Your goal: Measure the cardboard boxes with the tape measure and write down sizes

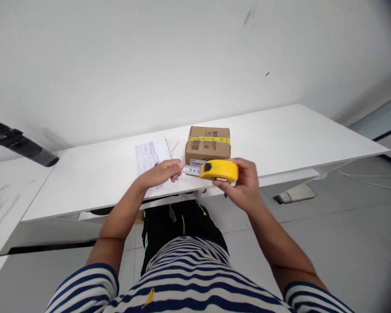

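Note:
My right hand (244, 184) grips a yellow tape measure (220, 170) above the near edge of the white table (280, 134). My left hand (161, 173) pinches the end of the white tape blade (192, 170), pulled a short way out of the case. Just behind the tape measure sits a small cardboard box (207, 145) sealed with yellow tape. A printed paper sheet (151, 157) lies on the table to the left of the box, partly under my left hand.
A black device (22, 145) on a cable rests at the far left near the wall. A second white surface (9, 195) adjoins the table on the left. Grey floor with cables and a flat grey object (295, 193) lies to the right.

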`<state>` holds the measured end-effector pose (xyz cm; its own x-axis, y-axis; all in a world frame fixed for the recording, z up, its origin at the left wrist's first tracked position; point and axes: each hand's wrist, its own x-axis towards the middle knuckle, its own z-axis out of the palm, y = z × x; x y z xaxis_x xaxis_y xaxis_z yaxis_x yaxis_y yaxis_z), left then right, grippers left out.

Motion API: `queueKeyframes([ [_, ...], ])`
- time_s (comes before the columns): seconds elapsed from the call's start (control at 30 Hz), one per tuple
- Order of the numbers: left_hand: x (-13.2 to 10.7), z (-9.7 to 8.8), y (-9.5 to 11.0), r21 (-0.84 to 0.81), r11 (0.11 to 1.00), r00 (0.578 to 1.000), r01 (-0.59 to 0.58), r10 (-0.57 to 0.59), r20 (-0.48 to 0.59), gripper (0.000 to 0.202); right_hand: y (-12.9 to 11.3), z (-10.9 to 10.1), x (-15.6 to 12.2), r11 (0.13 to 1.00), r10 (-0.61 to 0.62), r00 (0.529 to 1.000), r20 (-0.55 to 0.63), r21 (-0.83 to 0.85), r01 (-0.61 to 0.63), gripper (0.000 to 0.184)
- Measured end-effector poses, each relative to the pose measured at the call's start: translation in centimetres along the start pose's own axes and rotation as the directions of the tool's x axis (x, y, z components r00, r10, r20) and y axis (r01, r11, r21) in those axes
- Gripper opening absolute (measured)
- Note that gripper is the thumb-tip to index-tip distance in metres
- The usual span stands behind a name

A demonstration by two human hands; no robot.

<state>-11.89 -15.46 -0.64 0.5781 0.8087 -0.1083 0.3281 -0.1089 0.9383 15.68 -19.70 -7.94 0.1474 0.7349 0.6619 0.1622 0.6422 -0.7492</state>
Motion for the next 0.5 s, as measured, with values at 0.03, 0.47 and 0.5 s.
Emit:
queueKeyframes([
  [0.03,-0.9,1.0,-1.0,-0.033,0.999,1.000,0.020,-0.020,0.000,0.077,0.1,1.2,-0.8,0.999,-0.038,0.994,0.104,-0.010,0.039,0.062],
  [0.47,-7.5,1.5,-11.1,-0.556,0.754,0.634,-0.351,-0.246,-0.733,0.071,-0.9,16.9,-0.3,0.819,-0.002,0.618,0.786,-0.353,0.452,0.054],
  [0.5,-7.3,0.3,-11.5,-0.548,0.741,0.568,-0.388,-0.276,-0.776,0.069,-0.4,17.8,0.3,0.795,0.070,0.655,0.753,-0.438,0.419,0.055],
])
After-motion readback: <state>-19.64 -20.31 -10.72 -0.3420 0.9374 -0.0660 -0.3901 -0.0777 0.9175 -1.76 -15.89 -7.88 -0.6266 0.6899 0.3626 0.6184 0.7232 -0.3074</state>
